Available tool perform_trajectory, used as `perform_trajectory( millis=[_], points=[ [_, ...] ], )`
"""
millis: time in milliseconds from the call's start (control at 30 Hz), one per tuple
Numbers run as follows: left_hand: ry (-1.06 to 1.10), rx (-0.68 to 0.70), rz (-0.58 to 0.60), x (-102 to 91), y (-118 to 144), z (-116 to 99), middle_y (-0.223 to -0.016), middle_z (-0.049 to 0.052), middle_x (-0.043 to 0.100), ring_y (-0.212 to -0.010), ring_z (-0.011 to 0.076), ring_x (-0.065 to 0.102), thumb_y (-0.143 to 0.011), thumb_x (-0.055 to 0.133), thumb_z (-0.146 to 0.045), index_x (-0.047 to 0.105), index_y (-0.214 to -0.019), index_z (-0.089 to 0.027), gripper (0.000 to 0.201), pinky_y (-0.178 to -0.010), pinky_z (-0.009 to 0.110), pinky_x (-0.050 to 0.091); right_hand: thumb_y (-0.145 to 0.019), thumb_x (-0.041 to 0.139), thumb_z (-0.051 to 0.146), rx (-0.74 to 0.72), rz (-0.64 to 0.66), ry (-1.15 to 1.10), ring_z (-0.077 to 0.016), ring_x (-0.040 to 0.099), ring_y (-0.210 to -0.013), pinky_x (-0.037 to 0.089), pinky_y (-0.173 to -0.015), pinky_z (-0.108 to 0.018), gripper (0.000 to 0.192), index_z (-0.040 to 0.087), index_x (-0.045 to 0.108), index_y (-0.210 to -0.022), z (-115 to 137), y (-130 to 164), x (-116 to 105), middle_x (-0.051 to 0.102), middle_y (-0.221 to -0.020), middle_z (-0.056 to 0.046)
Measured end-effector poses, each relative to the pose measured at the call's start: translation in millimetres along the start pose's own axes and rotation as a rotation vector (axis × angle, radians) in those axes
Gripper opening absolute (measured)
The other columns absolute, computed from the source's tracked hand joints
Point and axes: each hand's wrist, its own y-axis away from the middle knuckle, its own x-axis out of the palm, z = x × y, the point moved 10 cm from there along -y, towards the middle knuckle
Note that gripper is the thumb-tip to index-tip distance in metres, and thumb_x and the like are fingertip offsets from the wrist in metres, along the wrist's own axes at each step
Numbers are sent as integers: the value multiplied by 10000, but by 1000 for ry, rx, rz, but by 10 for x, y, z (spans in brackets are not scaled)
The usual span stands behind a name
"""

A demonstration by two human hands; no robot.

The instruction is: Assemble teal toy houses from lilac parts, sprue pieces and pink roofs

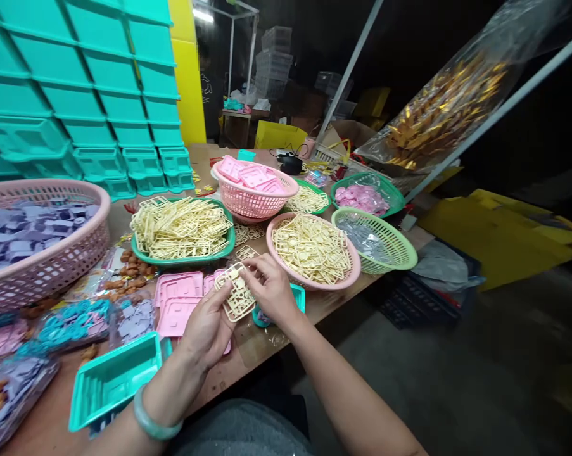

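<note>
Both my hands hold one cream plastic parts frame point(238, 296) just above the table edge. My left hand point(208, 326) grips its lower left side; a pale green bangle sits on that wrist. My right hand point(269, 288) pinches its upper right part. Under the frame lie pink flat trays point(178, 304). A small teal box point(298, 296) is partly hidden beneath my right hand. Right beyond my hands stand a pink basket point(314, 250) and a green basket point(184, 231), both heaped with the same cream frames.
A teal tray point(114, 380) lies at the near left edge. Bags of blue and purple parts point(76, 323) lie left of it. A big pink basket point(38, 234) holds purple pieces. Further back are a pink basket of pink trays point(254, 183), green baskets point(375, 237) and stacked teal crates point(90, 82).
</note>
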Motion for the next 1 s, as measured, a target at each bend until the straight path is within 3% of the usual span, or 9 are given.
perform_trajectory(
  millis=[133,167,267,400,600,733,867,900,1000],
  points=[
    [-2,-50,-45,-85,-57,88,-1014,160,815,-954,265,794,-990,458,-79,616,-1343,-59,387,-952,416,627,-980,530,271,-204,-188,414,-277,593,-1134,456,-1043,-467,263,243,696,-1182,50,-54,-688,669,-1163,-116],
    [-1,-72,-44,-94,-63,111,-1012,166,814,-940,270,795,-989,458,-91,618,-1339,-53,387,-937,423,634,-986,504,256,-176,-208,521,-296,570,-1185,422,-1077,-499,299,230,681,-1225,-39,-119,-868,671,-1216,-131],
    [-26,-111,-71,-166,-41,182,-970,159,817,-864,255,801,-954,513,-86,686,-1197,-54,300,-858,379,659,-863,696,354,17,-118,759,-373,506,-1288,359,-1116,-572,468,210,649,-1306,-462,-334,-1210,642,-1329,-154],
    [-64,-146,-147,-363,68,323,-881,144,814,-745,232,795,-890,565,-6,710,-998,-60,188,-712,309,667,-787,755,354,17,-84,728,-363,565,-1215,419,-1073,-539,532,202,668,-1290,-662,-420,-1271,666,-1241,-147],
    [-37,-225,-115,-519,215,410,-1042,238,792,-912,317,797,-915,486,-27,565,-1332,20,427,-826,419,662,-881,600,276,-141,-179,533,-303,625,-1099,465,-1042,-507,209,214,734,-1029,-563,-405,-1296,740,-1066,-111],
    [45,-237,-23,-480,242,373,-1072,223,794,-1044,335,768,-890,448,-25,482,-1441,-1,553,-969,501,604,-914,590,301,-199,-236,399,-255,672,-1005,543,-944,-457,159,214,710,-970,-309,-401,-1394,739,-1001,-77],
    [89,-283,30,-404,255,441,-1070,214,796,-1075,331,758,-945,415,-97,506,-1431,-5,503,-1040,529,549,-933,664,247,-423,-395,122,-190,704,-883,604,-773,-346,101,264,677,-1032,359,-44,-1229,715,-980,-32],
    [99,-285,47,-377,255,442,-1080,222,792,-1071,334,758,-977,407,-143,521,-1415,5,477,-1042,530,545,-948,652,205,-513,-354,139,-186,704,-919,603,-826,-353,132,286,676,-1049,546,93,-1028,713,-980,-28],
    [157,-268,106,-315,255,346,-1134,218,780,-1103,325,744,-1040,381,-259,559,-1392,-3,469,-1069,504,522,-993,549,133,-975,81,183,-189,717,-1023,595,-954,-386,210,260,675,-1102,996,726,-114,743,-982,-45]
  ],
)
